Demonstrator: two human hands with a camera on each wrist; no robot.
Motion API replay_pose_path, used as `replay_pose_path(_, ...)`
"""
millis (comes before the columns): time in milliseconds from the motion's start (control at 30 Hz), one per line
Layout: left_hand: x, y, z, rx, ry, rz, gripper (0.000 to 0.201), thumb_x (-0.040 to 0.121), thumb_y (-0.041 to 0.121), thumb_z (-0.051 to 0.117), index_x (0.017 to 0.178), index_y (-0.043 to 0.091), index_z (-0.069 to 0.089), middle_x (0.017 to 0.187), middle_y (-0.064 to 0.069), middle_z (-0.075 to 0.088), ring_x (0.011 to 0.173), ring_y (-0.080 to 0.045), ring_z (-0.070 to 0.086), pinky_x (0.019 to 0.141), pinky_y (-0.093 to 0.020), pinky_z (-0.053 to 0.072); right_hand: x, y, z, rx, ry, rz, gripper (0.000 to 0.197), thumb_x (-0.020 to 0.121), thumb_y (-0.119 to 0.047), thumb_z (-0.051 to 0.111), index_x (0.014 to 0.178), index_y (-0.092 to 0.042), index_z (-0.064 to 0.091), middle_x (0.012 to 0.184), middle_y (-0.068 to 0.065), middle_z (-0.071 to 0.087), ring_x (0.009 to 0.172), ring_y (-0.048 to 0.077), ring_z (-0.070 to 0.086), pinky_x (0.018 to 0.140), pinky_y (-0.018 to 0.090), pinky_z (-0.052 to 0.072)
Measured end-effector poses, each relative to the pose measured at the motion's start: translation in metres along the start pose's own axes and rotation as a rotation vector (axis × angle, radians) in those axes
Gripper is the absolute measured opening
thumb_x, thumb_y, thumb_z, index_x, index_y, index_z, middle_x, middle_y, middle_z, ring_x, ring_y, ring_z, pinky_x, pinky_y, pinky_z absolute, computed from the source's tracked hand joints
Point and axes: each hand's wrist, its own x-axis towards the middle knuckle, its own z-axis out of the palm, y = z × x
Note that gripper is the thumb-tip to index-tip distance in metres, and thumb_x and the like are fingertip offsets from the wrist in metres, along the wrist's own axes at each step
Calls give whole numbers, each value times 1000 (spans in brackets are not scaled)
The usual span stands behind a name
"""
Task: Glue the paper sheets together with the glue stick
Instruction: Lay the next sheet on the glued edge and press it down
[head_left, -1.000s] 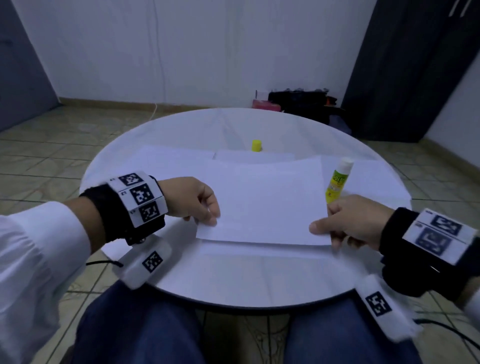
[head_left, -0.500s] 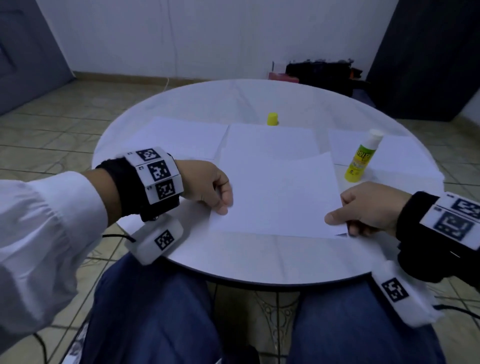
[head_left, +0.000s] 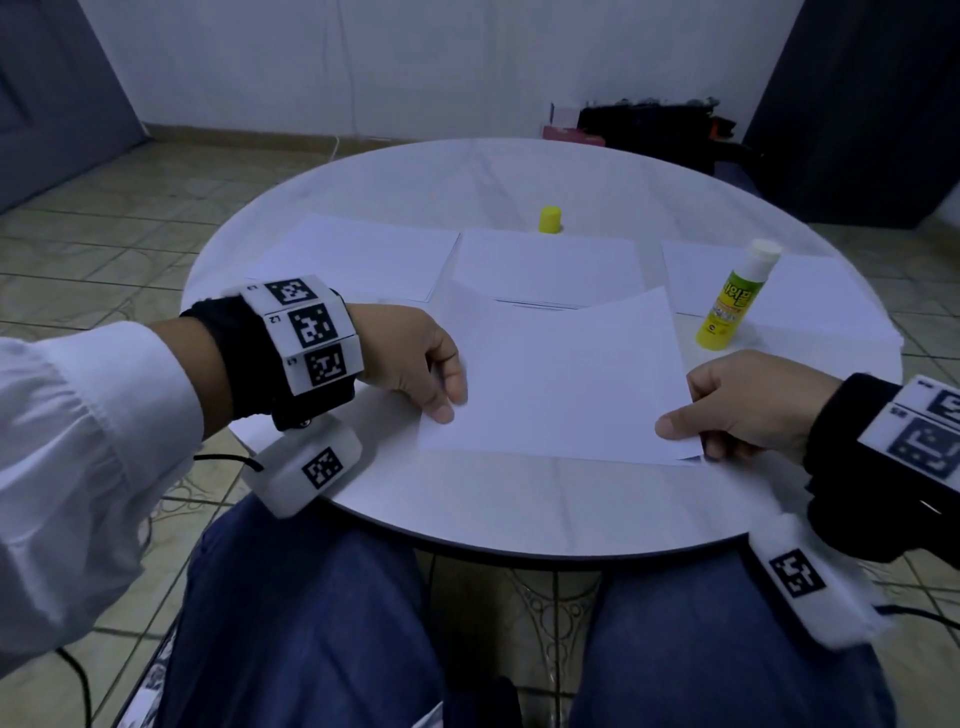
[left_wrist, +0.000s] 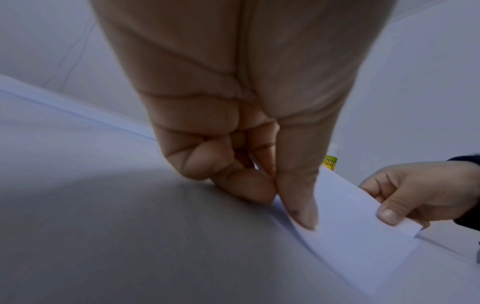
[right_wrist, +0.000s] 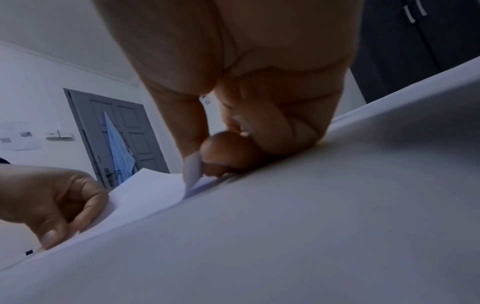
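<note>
Your left hand (head_left: 415, 358) and right hand (head_left: 748, 405) are each pinching a near corner of the paper sheet (head_left: 566, 379), knuckles up; the glue stick (head_left: 735, 299) is standing at two o'clock.

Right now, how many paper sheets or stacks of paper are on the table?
4: held sheet near front between left hand and right hand; far-left sheet; middle stack; right sheet. More may lie hidden underneath.

- The worktop (head_left: 519, 171) looks smooth and white, with a faint sheen.
- The paper sheet (head_left: 566, 379) is thin, matt white paper.
- The glue stick (head_left: 735, 299) is glossy yellow plastic with a printed label.
- The floor (head_left: 130, 208) is glazed tile.
</note>
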Motion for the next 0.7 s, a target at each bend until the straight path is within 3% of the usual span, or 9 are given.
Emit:
replay_pose_path(267,-3,4,0,25,22,-10,16,72,29,82,76,33,67,50,22,55,58,5,49,62,-15,35,1,1,0,-7,-3,-1,34,77,-12,75,58,-9,47,39,6,54,32,13,35,39,19,27)
replay_pose_path(700,-5,7,1,17,-5,6,17,74,26,81,80,31,67,46,27,55,48,15,48,57,-14,33,5,2,-1,-32,-19,9,25,75,-13,76,74,-6,53,41,5,55,43,18,39,43,22,28)
